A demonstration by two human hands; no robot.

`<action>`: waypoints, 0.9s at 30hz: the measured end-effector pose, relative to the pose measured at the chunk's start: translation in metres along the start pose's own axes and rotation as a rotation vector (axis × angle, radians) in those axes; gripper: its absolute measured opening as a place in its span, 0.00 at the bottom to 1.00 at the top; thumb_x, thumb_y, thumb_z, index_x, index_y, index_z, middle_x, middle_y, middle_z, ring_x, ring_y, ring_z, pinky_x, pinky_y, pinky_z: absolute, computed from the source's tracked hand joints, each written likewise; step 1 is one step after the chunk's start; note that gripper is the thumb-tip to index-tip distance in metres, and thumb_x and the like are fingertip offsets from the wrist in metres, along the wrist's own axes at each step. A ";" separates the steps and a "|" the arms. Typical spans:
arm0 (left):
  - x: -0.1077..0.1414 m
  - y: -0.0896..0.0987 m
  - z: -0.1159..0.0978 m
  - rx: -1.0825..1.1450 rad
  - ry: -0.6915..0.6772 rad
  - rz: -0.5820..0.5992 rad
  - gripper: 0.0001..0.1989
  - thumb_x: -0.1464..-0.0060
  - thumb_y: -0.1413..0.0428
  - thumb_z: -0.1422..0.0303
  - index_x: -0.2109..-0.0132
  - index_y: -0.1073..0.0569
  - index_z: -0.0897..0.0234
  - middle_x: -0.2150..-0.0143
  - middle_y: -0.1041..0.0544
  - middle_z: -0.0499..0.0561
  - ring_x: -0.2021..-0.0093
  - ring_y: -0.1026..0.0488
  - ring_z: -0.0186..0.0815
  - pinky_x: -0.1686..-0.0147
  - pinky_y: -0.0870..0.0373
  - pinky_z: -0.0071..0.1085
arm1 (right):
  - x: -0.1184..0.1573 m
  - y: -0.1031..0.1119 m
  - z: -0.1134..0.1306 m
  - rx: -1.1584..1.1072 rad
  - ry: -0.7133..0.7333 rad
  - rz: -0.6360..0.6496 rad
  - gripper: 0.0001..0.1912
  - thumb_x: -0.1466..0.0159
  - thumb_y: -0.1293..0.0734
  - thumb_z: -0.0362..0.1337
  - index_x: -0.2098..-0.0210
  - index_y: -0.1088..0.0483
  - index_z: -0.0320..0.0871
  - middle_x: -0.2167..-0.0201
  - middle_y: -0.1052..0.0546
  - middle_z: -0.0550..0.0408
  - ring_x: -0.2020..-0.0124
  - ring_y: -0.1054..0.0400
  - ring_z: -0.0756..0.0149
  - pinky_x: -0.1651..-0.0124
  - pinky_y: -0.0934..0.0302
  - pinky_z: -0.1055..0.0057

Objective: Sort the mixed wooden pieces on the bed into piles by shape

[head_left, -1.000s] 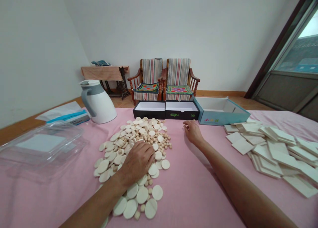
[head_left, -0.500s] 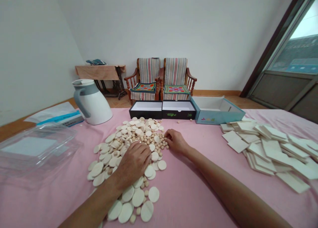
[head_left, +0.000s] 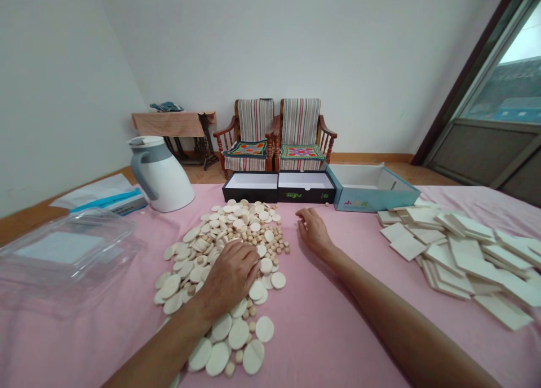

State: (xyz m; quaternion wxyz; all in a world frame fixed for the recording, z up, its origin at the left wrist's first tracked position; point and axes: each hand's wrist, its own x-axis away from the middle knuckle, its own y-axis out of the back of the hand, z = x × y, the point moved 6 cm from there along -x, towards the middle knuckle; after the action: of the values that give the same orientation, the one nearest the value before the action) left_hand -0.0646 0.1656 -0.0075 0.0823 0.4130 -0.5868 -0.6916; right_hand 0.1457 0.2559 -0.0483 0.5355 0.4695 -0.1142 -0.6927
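Observation:
My left hand (head_left: 232, 267) rests over a heap of round wooden discs (head_left: 239, 334), its fingers bent loosely downward on the pile. Whatever lies beneath its palm is hidden. Small wooden cubes (head_left: 276, 241) are gathered along the heap's right side, with several more among the discs near me. Just right of these cubes, my right hand (head_left: 313, 230) hovers low over or touches the pink cloth. Its fingers are curved, with a small gap between fingertips and thumb, and nothing shows in it. One loose cube (head_left: 327, 204) lies beyond it, in front of the black boxes.
Two open black boxes (head_left: 253, 194) and a light blue box (head_left: 372, 200) stand behind the heap. Flat wooden squares (head_left: 460, 253) are piled at the right. A white-grey jug (head_left: 171, 179) and a clear plastic container (head_left: 71, 247) stand left on the pink cloth (head_left: 329, 331).
My right hand has moved right and slightly away from me, off the cubes' edge. A loose cube that lay there is now out of sight. My left hand has stayed on the heap.

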 end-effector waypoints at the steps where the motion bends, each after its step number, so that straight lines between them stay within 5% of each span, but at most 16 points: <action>1: 0.001 0.000 0.000 0.008 0.001 -0.008 0.07 0.40 0.50 0.72 0.60 0.28 0.65 0.60 0.24 0.54 0.56 0.29 0.41 0.49 0.34 0.45 | 0.002 -0.004 0.005 -0.008 0.029 0.031 0.12 0.39 0.43 0.27 0.58 0.32 0.40 0.60 0.30 0.46 0.62 0.34 0.63 0.55 0.40 0.67; 6: 0.002 0.011 0.002 0.050 0.026 -0.046 0.08 0.40 0.50 0.71 0.57 0.27 0.64 0.54 0.24 0.55 0.52 0.29 0.41 0.46 0.36 0.44 | 0.007 -0.017 0.016 -0.005 0.039 0.117 0.11 0.36 0.42 0.31 0.60 0.29 0.40 0.62 0.27 0.48 0.57 0.35 0.62 0.52 0.41 0.67; 11: -0.024 0.017 0.027 0.095 0.033 0.138 0.11 0.38 0.52 0.68 0.55 0.27 0.62 0.54 0.23 0.53 0.51 0.28 0.40 0.48 0.34 0.39 | -0.015 -0.027 0.028 0.041 0.075 0.199 0.13 0.36 0.42 0.30 0.56 0.28 0.38 0.59 0.25 0.46 0.56 0.33 0.64 0.50 0.42 0.69; 16: -0.078 -0.014 0.102 -0.007 0.215 0.249 0.14 0.40 0.52 0.73 0.50 0.27 0.64 0.49 0.25 0.54 0.47 0.29 0.39 0.45 0.35 0.35 | -0.058 -0.053 0.034 0.128 -0.055 0.262 0.17 0.36 0.40 0.37 0.50 0.29 0.40 0.52 0.25 0.45 0.49 0.34 0.59 0.47 0.44 0.66; 20: -0.105 -0.049 0.146 -0.091 0.307 0.292 0.13 0.38 0.50 0.71 0.48 0.29 0.66 0.48 0.27 0.57 0.47 0.30 0.42 0.47 0.33 0.42 | -0.080 -0.077 0.033 0.215 -0.207 0.305 0.24 0.38 0.39 0.49 0.48 0.29 0.42 0.52 0.25 0.44 0.49 0.34 0.52 0.50 0.43 0.61; 27: -0.116 -0.080 0.157 -0.123 0.313 0.438 0.16 0.39 0.46 0.63 0.46 0.32 0.65 0.47 0.30 0.56 0.52 0.28 0.40 0.54 0.28 0.43 | -0.080 -0.103 0.048 0.215 -0.147 0.385 0.26 0.41 0.38 0.51 0.48 0.31 0.46 0.49 0.28 0.44 0.47 0.37 0.48 0.50 0.43 0.54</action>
State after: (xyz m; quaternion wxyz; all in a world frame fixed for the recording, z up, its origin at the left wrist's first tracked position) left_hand -0.0649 0.3760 -0.0273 0.3442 0.3723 -0.5994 -0.6194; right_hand 0.0419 0.3490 -0.0483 0.5950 0.4417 -0.3136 -0.5938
